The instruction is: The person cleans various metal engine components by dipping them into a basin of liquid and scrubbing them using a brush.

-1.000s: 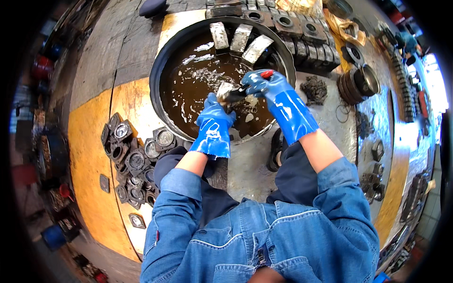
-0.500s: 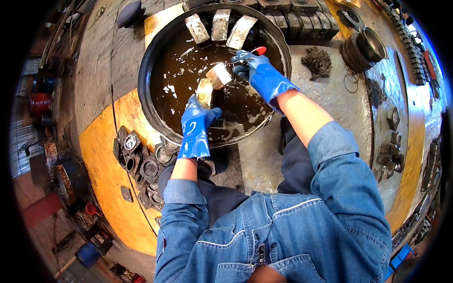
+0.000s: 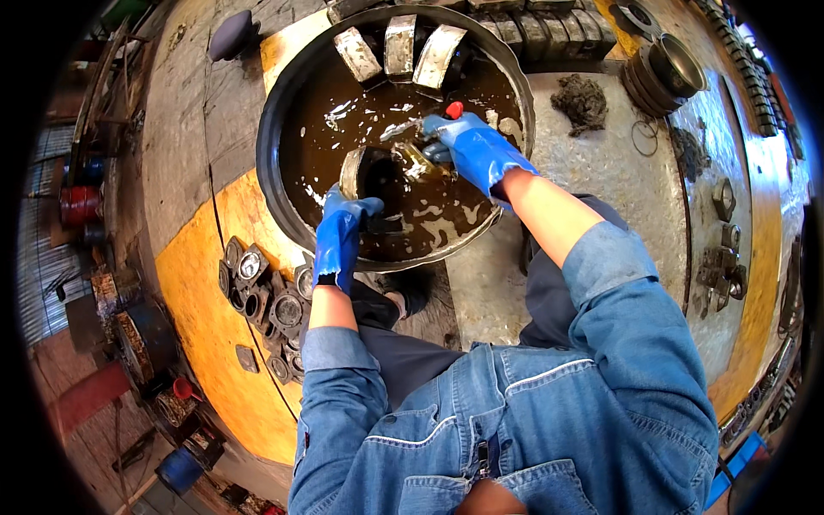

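Observation:
A round dark basin [image 3: 268,172] of brown liquid stands in front of me. My left hand [image 3: 345,225], in a blue rubber glove, is closed around the lower end of a curved metal block [image 3: 350,174], which is tilted at the liquid's surface with its dark inner side to the right. My right hand [image 3: 468,144], gloved alike, is closed around a red-ended tool [image 3: 454,110]; its working end is blurred near the splashing liquid, so its kind is unclear. Across the basin's far side lean three similar curved metal blocks [image 3: 399,47].
Several flat metal pieces with round holes [image 3: 287,311] lie heaped left of my legs. Right of the basin sit a dark clump of shavings [image 3: 580,104] and stacked metal rings [image 3: 661,81]. Rows of metal blocks [image 3: 549,34] line the back. A grey rounded object [image 3: 233,36] is far left.
The block in my left hand has turned, now showing its dark inner side. My right hand has come slightly lower, and the liquid beside it now splashes.

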A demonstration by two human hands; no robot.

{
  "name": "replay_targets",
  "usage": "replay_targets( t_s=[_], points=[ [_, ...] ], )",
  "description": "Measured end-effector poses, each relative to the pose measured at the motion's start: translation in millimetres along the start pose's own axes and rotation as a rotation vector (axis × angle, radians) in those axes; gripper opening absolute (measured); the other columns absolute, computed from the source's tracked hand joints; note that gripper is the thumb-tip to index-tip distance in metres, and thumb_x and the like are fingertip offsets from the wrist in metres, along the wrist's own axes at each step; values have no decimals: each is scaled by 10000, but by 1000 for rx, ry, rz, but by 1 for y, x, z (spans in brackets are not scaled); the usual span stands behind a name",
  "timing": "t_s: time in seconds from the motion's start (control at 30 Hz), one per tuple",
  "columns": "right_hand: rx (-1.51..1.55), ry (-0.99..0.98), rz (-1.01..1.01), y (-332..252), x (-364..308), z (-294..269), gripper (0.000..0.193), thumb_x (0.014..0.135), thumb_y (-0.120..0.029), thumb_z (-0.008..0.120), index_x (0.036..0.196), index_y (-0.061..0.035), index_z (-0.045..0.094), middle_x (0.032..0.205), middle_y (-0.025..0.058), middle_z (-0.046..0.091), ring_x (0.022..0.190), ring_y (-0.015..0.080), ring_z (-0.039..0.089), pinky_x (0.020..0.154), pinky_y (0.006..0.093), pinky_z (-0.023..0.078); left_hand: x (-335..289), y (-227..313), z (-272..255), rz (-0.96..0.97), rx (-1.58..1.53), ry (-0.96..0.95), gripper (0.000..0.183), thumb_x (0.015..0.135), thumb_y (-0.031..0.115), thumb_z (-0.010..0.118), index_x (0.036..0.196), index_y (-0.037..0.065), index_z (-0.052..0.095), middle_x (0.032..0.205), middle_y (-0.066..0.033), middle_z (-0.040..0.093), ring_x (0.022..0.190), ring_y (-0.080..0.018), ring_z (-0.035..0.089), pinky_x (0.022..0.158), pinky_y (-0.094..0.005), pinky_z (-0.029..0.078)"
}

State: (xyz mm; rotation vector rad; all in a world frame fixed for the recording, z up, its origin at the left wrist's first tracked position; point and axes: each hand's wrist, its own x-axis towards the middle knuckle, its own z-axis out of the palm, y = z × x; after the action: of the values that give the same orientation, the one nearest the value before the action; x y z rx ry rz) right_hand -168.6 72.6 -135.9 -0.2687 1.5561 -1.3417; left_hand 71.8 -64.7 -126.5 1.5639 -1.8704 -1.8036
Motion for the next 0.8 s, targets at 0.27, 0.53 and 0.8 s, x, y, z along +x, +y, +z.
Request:
replay_targets(
  t_s=[0.27,0.53,0.8],
  points=[
    [363,-197,-123,16,10,44,295,994,-237,731,1201,-28,733,1062,78,782,823,174,753,671,288,617,7,6,-3,-15,99,-21,589,826,198,809,1297,-92,609,1084,-175,732,879,-256,705,792,-378,555],
    [478,-136,-132,13,7,57,292,972,-216,750,1199,-33,743,1043,82,777,804,167,748,680,286,603,-9,28,-1,-69,173,84,571,823,186,835,1288,-68,625,1055,-136,740,890,-226,696,824,-359,544],
    [-101,168,-6,36,42,25,358,897,-432,717,989,-90,765,859,74,747,791,141,669,735,337,527,-3,30,6,-55,167,46,539,857,247,833,1260,-62,651,1051,-147,742,877,-223,704,806,-369,561]
  ],
)
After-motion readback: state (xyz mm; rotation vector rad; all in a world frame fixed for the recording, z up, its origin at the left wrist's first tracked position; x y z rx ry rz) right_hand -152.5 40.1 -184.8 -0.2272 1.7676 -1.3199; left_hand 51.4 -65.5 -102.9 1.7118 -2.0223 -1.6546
